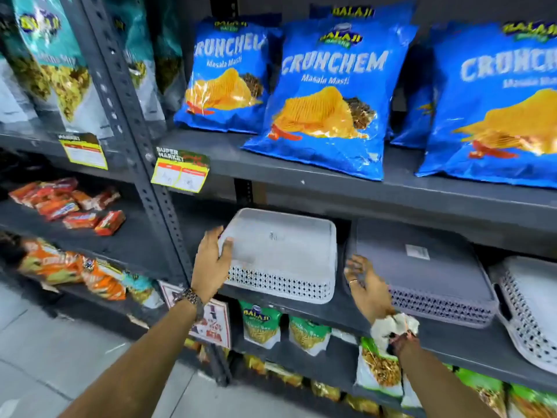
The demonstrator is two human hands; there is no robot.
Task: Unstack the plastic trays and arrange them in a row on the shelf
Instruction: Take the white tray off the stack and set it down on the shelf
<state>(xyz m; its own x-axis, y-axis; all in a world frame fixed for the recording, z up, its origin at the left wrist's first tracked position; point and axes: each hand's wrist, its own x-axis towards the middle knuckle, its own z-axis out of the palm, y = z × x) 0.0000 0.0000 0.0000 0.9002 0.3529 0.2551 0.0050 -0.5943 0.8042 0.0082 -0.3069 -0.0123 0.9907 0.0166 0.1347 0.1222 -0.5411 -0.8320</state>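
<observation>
A light grey plastic tray (283,251) lies upside down on the dark shelf (337,315), its perforated wall facing me. My left hand (211,263) grips its left end, thumb on top. To its right lies a darker purple-grey stack of trays (422,276), also upside down. My right hand (366,285) hovers with fingers spread at the front left corner of that stack, holding nothing. A third, light tray (530,309) sits tilted at the far right, partly cut off by the frame edge.
Blue chip bags (328,104) fill the shelf above. Green snack packets (262,324) stand on the shelf below. A slotted metal upright (135,116) borders the trays' bay on the left, with red and orange packets (75,206) beyond it.
</observation>
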